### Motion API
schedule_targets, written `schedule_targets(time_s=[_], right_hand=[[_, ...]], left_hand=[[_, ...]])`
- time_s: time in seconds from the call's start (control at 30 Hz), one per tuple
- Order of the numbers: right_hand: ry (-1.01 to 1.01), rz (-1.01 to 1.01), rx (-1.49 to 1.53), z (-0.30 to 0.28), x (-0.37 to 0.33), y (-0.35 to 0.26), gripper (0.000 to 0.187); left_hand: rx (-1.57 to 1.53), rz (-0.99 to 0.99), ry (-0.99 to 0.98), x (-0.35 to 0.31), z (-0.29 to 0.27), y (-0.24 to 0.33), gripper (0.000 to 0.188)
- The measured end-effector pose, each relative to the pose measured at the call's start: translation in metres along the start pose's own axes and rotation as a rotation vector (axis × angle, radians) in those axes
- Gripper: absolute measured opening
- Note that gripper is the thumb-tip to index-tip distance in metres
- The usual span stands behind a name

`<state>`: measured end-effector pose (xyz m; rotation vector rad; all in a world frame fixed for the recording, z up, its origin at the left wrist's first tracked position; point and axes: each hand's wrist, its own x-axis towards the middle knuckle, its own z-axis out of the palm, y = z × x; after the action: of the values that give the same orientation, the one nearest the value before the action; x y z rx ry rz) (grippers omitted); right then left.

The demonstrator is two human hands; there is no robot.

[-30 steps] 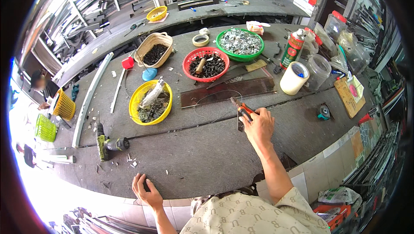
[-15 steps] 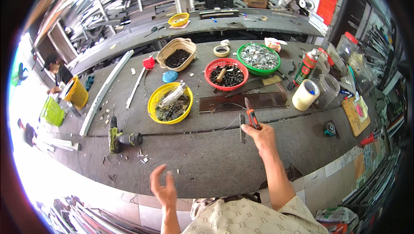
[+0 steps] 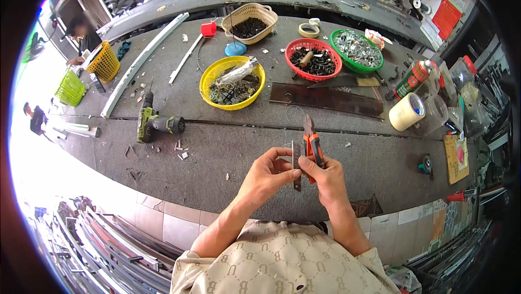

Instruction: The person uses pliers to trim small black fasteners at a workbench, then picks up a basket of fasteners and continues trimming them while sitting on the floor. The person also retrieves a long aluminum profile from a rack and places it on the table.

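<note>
My left hand (image 3: 266, 177) pinches a narrow dark metal strip (image 3: 296, 155) between thumb and fingers, over the near part of the workbench (image 3: 228, 145). The strip stands lengthwise away from me, with a small hole near its lower end. Close beside it, my right hand (image 3: 327, 183) is closed round a pair of pliers (image 3: 312, 145) with orange and black handles, jaws pointing away. The right thumb also reaches the strip. A thin wire (image 3: 293, 114) loops on the bench just beyond the pliers.
A cordless drill (image 3: 149, 123) lies at left, near a long white bar (image 3: 144, 66). Beyond my hands stand a yellow basket (image 3: 205, 90), a red basket (image 3: 290, 66) and a green basket (image 3: 374, 68). At right are a tape roll (image 3: 404, 113) and a spray can (image 3: 414, 80).
My left hand has come up and right from the near edge and taken hold of the metal strip. My right hand has moved nearer to me with the pliers. The view has shifted.
</note>
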<state>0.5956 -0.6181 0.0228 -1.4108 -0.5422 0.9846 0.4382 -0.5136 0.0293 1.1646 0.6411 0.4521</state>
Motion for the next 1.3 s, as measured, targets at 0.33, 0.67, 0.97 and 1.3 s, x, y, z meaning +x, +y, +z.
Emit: schedule_targets(time_s=[0.33,0.67,0.97,1.3], right_hand=[[-0.119,-0.005,-0.295,-0.034,0.0,0.004,0.037],[-0.181,0.02,-0.095,-0.02,-0.018,0.015,0.024],[-0.361,-0.034,-0.31,-0.035,0.008,0.007,0.018],[-0.499,-0.073,-0.435,-0.038,0.013,-0.007,0.016]], left_hand=[[-0.422,-0.225,-0.057,0.006,-0.05,0.002,0.021],[-0.895,-0.158,0.202,0.016,-0.031,-0.009,0.006],[-0.588,-0.034,0.125,0.034,-0.05,0.007,0.011],[-0.406,-0.068,0.091,0.031,-0.054,0.018,0.021]])
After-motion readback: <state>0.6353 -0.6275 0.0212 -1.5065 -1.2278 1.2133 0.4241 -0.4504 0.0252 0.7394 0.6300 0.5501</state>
